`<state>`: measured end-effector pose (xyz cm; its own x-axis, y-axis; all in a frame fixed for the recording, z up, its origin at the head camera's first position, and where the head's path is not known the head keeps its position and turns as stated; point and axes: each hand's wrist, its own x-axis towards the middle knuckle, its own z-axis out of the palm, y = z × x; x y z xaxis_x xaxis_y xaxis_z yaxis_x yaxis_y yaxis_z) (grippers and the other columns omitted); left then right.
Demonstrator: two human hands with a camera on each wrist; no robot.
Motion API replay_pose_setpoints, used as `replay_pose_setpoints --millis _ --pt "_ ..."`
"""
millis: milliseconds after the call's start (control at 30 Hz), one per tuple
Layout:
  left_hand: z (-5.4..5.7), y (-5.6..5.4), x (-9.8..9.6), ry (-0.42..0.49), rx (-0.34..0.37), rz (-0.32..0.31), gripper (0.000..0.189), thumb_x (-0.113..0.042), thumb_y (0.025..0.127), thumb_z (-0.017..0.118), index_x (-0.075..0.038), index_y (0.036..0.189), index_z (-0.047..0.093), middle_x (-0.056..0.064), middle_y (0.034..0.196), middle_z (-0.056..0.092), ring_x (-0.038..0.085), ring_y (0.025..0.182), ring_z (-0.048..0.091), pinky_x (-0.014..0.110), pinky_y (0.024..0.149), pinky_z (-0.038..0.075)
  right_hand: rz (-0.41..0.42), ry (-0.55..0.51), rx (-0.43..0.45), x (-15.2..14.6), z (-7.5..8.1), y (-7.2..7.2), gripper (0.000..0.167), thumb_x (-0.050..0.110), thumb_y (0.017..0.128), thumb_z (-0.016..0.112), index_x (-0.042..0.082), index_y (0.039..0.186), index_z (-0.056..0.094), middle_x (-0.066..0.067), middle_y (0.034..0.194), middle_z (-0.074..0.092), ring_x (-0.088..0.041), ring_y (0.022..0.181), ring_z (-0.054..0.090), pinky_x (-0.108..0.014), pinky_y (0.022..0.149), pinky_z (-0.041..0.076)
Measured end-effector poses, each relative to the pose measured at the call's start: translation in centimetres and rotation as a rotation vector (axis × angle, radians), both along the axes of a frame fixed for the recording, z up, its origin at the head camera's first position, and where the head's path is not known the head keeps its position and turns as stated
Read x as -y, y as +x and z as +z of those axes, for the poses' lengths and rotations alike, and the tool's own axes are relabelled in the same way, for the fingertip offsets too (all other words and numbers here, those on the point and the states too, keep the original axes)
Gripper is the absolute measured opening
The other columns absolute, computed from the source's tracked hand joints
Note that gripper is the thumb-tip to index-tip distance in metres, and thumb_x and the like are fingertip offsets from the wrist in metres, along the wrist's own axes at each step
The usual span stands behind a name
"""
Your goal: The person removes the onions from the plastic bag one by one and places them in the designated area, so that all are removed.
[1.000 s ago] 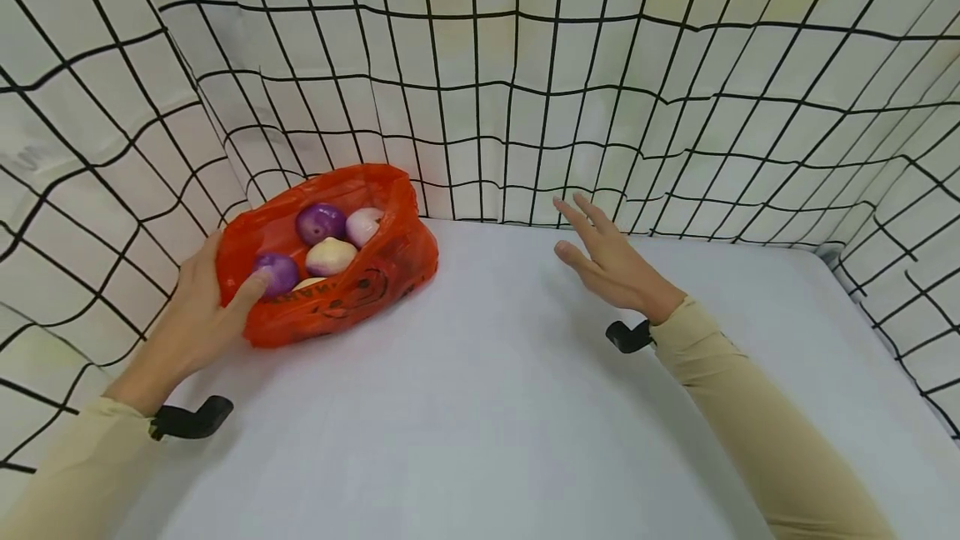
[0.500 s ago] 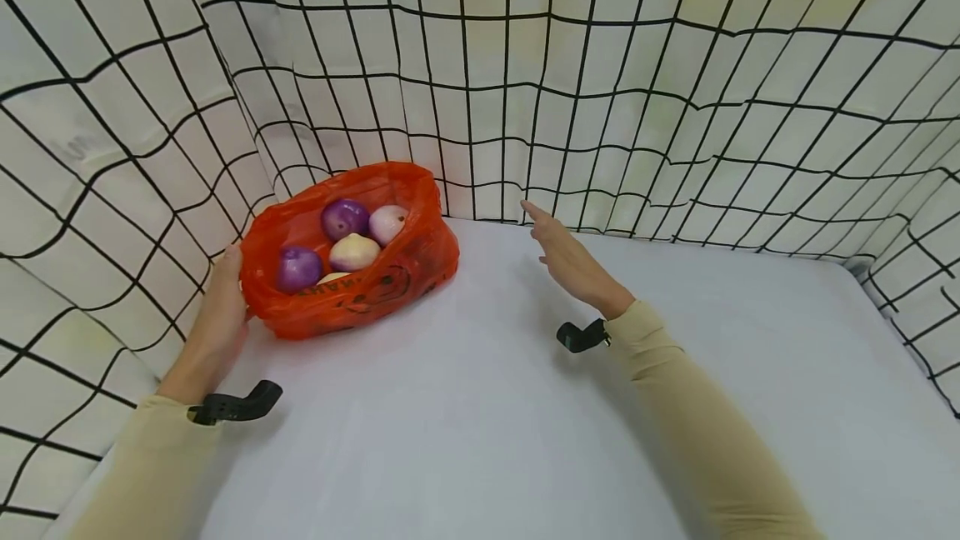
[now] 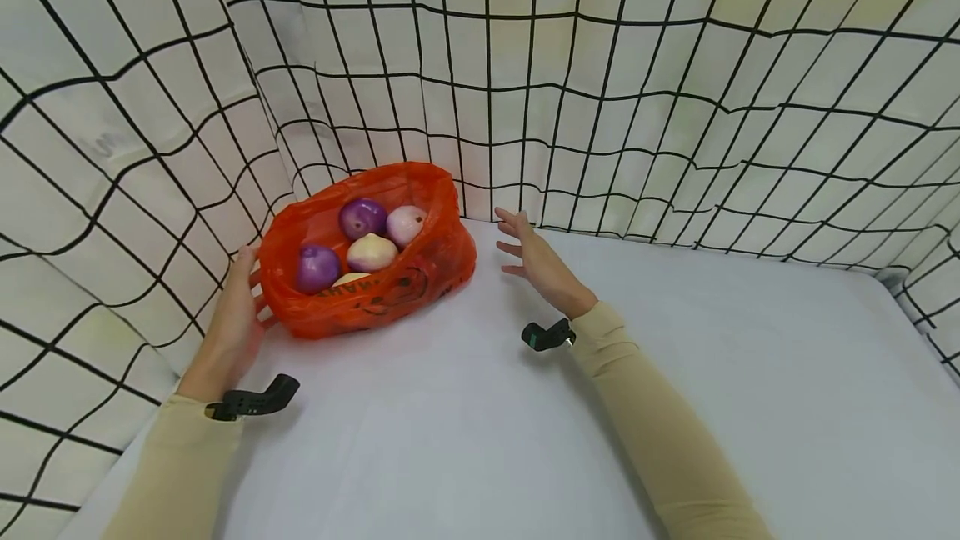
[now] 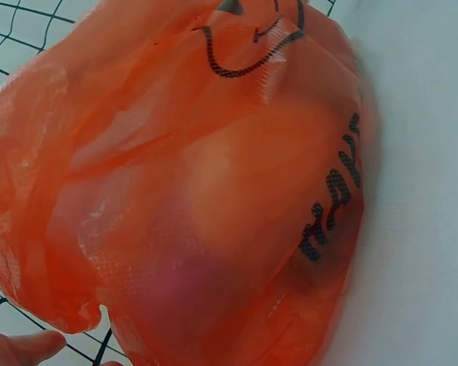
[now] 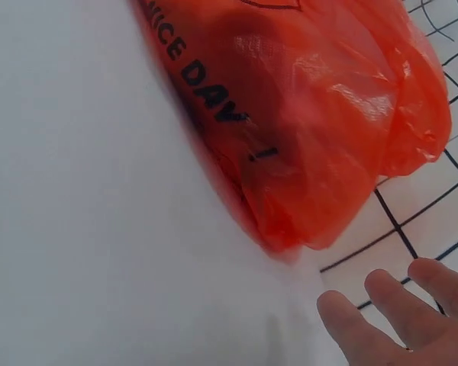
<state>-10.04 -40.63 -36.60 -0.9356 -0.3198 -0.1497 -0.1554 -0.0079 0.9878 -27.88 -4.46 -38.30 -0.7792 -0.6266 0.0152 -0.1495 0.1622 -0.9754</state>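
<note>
An orange-red plastic bag with black print lies on the white surface, its mouth spread wide. Several onions show inside: purple ones, a pinkish one, a cream-and-purple one, and a pale one partly hidden by the rim. My left hand is at the bag's left side, fingers extended against the plastic and partly covered by it. In the left wrist view only a fingertip shows beside the bag. My right hand hovers right of the bag, fingers spread, holding nothing.
Black wire grid walls backed with white sheeting rise at the left, back and right. The bag sits close to the left back corner. A white surface spreads in front of it and to the right.
My right hand has moved left toward the bag. My left thumb has come off the onion and out of the bag's mouth, and that hand now lies along the bag's left side.
</note>
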Motion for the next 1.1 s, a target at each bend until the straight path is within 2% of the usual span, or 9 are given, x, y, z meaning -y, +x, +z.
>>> replay_pose_setpoints --millis 67,233,433,567,633,700,800,967,1100 --pt "0.1 0.0 0.2 0.013 0.001 -0.017 0.073 -0.073 0.101 0.028 -0.041 0.165 0.01 0.007 0.175 -0.006 0.039 0.158 0.01 0.058 0.131 0.019 -0.002 -0.025 0.027 0.9 -0.3 -0.2 0.093 0.088 0.092 0.02 0.033 0.166 0.021 -0.01 0.174 0.02 -0.035 0.158 0.034 -0.056 0.123 0.038" --pt "-0.1 0.0 0.2 0.015 0.027 -0.064 0.073 -0.072 0.102 0.028 -0.043 0.165 0.006 0.005 0.175 -0.008 0.04 0.16 0.004 0.063 0.131 0.014 -0.007 -0.044 0.076 2.2 -1.1 -0.3 0.089 0.087 0.092 0.021 0.035 0.164 0.025 -0.009 0.174 0.022 -0.032 0.158 0.033 -0.055 0.124 0.037" --pt "-0.2 0.0 0.4 -0.043 0.02 -0.07 0.071 -0.072 0.102 0.027 -0.044 0.165 0.009 0.007 0.175 -0.004 0.041 0.157 0.008 0.061 0.129 0.019 0.012 -0.024 0.05 3.5 -1.4 -0.4 0.077 0.077 0.101 0.017 0.034 0.164 0.027 -0.006 0.173 0.026 -0.03 0.158 0.033 -0.055 0.124 0.037" --pt "-0.1 0.1 0.7 -0.054 0.02 -0.092 0.069 -0.071 0.103 0.028 -0.045 0.164 0.009 0.005 0.175 -0.004 0.039 0.157 0.009 0.059 0.129 0.023 0.036 -0.008 0.027 4.0 -1.8 -0.3 0.076 0.073 0.103 0.015 0.029 0.165 0.027 -0.001 0.171 0.03 -0.029 0.158 0.034 -0.053 0.125 0.038" --pt "-0.1 0.2 0.9 -0.048 0.015 -0.111 0.069 -0.07 0.103 0.029 -0.045 0.164 0.008 0.004 0.176 -0.003 0.037 0.157 0.01 0.047 0.123 0.035 0.048 -0.01 0.022 4.2 -1.8 -0.3 0.079 0.075 0.102 0.016 0.029 0.164 0.028 0.001 0.171 0.031 -0.029 0.158 0.034 -0.053 0.124 0.039" --pt "-0.1 0.3 1.1 -0.047 0.01 -0.134 0.069 -0.068 0.104 0.029 -0.043 0.165 0.007 0.002 0.176 -0.001 0.033 0.156 0.012 0.03 0.111 0.044 0.056 -0.012 0.022 4.2 -1.8 -0.1 0.08 0.077 0.1 0.017 0.031 0.164 0.029 0.001 0.171 0.031 -0.03 0.157 0.036 -0.052 0.123 0.04" --pt "-0.1 0.4 1.4 -0.046 0.0 -0.168 0.07 -0.066 0.105 0.03 -0.041 0.166 0.005 0.0 0.175 0.002 0.028 0.153 0.015 0.015 0.092 0.046 0.055 -0.019 0.026 4.2 -1.6 0.2 0.075 0.074 0.103 0.019 0.031 0.163 0.031 -0.002 0.169 0.034 -0.032 0.154 0.039 -0.052 0.121 0.043" --pt "-0.5 0.3 1.4 -0.063 -0.001 -0.191 0.071 -0.064 0.106 0.031 -0.036 0.167 0.005 -0.001 0.171 0.012 0.021 0.147 0.022 0.011 0.088 0.048 0.03 -0.019 0.042 3.8 -1.6 0.4 0.065 0.062 0.108 0.021 0.027 0.161 0.034 -0.005 0.163 0.041 -0.033 0.148 0.048 -0.052 0.115 0.049" --pt "-0.7 0.2 1.3 -0.066 0.004 -0.191 0.074 -0.063 0.106 0.033 -0.034 0.167 0.004 -0.002 0.168 0.015 0.021 0.145 0.024 0.01 0.088 0.05 0.019 -0.012 0.043 3.5 -1.7 0.5 0.062 0.061 0.109 0.024 0.028 0.161 0.035 -0.003 0.162 0.042 -0.032 0.145 0.051 -0.05 0.112 0.053"
